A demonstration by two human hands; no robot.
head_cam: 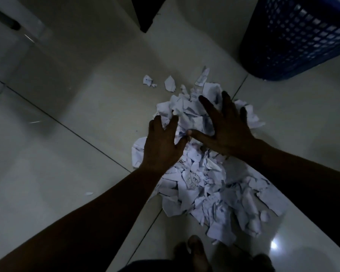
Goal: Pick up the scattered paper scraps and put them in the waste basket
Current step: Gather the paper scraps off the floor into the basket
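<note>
Both hands (194, 138) flat on paper scraps (204, 185), blue waste basket (294, 36) near

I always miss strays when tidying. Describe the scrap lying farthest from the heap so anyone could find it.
Start at the big heap of paper scraps in the middle of the floor. Look left, just past the left forearm, to bare tile: the tiny pale sliver lies there alone, touching no other paper.

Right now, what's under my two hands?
The pile of torn paper scraps, lying on the tiled floor. Your left hand and right hand rest spread on top. The scraps under the palms, and the floor beneath the pile, are covered.
</note>
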